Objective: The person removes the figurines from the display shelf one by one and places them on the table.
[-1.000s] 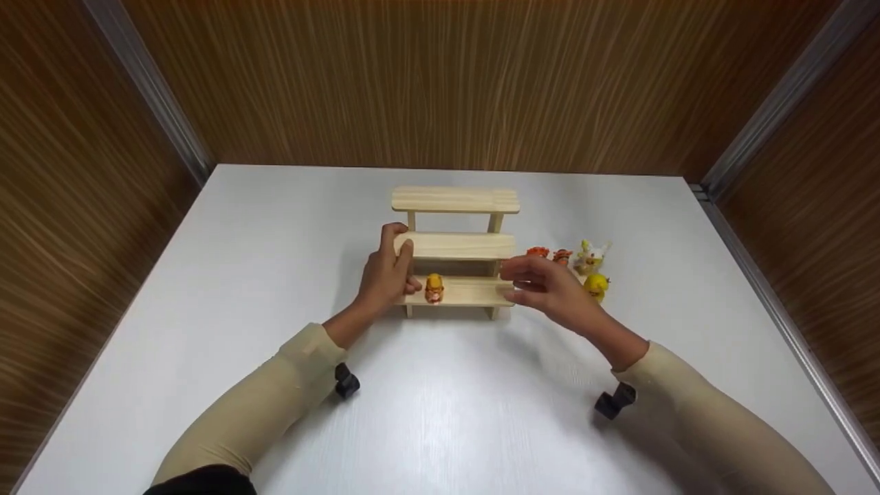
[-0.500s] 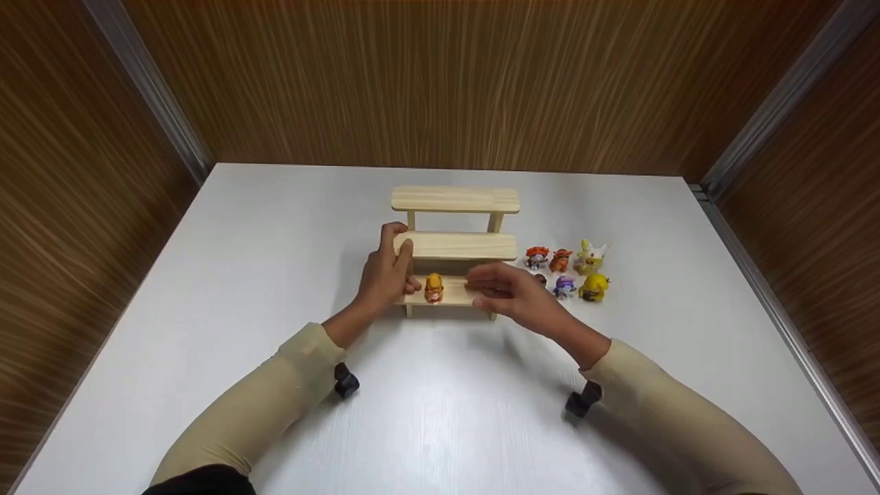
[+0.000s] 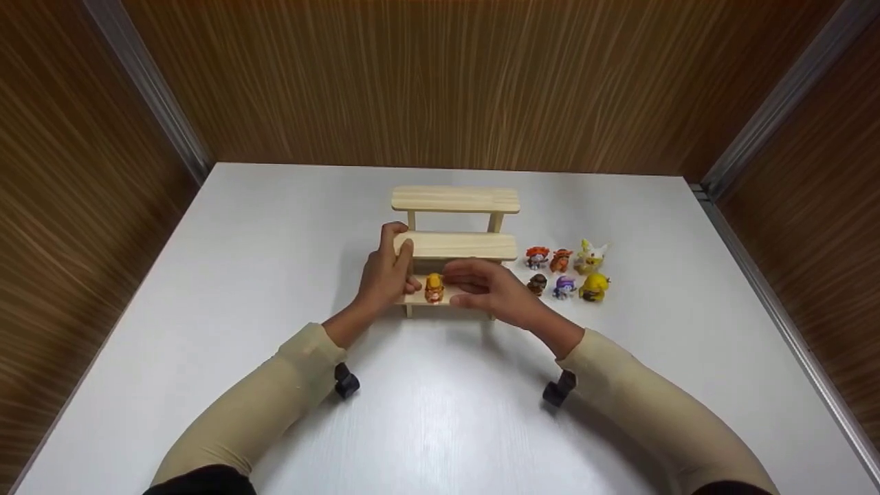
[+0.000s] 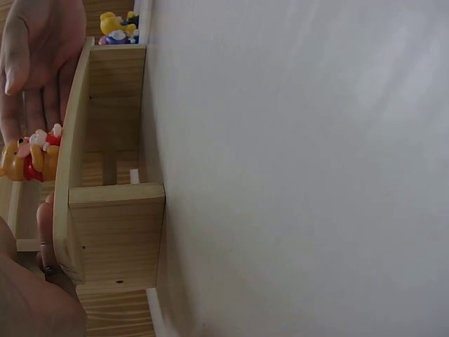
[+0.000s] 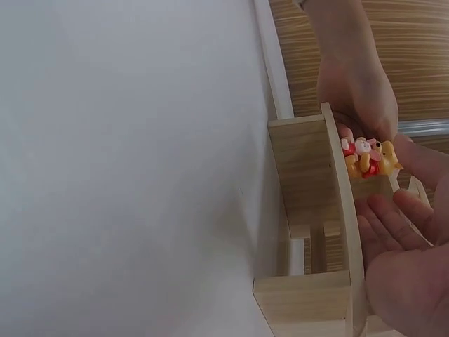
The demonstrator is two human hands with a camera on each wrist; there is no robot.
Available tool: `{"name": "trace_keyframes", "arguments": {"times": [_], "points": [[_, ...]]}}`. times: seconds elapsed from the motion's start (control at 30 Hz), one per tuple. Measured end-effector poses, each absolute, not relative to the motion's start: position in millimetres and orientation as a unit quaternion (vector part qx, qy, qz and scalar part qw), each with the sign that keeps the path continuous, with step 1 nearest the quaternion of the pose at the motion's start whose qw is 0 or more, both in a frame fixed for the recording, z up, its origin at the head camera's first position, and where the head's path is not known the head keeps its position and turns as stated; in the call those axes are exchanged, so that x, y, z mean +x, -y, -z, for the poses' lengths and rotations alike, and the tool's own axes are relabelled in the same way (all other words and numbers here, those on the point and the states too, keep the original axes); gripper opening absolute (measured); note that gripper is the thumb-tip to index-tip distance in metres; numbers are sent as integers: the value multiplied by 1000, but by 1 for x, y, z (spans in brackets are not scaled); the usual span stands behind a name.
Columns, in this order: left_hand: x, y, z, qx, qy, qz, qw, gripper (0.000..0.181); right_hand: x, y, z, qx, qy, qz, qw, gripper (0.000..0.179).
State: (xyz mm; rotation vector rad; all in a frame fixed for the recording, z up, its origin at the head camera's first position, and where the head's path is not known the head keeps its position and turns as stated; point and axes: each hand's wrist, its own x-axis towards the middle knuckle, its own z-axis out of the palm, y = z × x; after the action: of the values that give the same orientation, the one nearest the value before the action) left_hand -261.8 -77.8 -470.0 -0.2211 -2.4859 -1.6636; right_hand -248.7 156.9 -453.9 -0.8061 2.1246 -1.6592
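A three-tier wooden display stand (image 3: 457, 245) stands upright on the white table. On its lowest tier, toward the left end, is a Winnie-the-Pooh figurine (image 3: 434, 287) with a small pink figure at its front. My left hand (image 3: 385, 271) grips the stand's left side, thumb over the end of the middle tier. Just right of the figurine is my right hand (image 3: 498, 292), fingers extended and thumb apart, with nothing held. In the right wrist view, the figurine (image 5: 370, 158) is beyond the right hand's fingers; whether they touch is unclear.
Several small figurines stand in two rows right of the stand, among them a yellow one (image 3: 593, 287), a purple-haired one (image 3: 564, 287) and a red-haired one (image 3: 537, 258). Wood-grain panels (image 3: 440, 82) enclose the table's (image 3: 295, 206) back and sides.
My right hand has moved left along the lowest tier, to beside the figurine, uncovering the figurines on the right. The left hand, stand and Pooh figurine have stayed in place.
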Motion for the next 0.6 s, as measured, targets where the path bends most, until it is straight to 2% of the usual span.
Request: {"name": "trace_keyframes", "arguments": {"times": [0.4,0.6], "points": [[-261,79,468,-78,827,553,66,33,-256,-136,455,-291,-754,566,159,54],[-261,79,468,-74,830,548,65,34,-257,-129,459,-293,-769,552,137,51]]}}
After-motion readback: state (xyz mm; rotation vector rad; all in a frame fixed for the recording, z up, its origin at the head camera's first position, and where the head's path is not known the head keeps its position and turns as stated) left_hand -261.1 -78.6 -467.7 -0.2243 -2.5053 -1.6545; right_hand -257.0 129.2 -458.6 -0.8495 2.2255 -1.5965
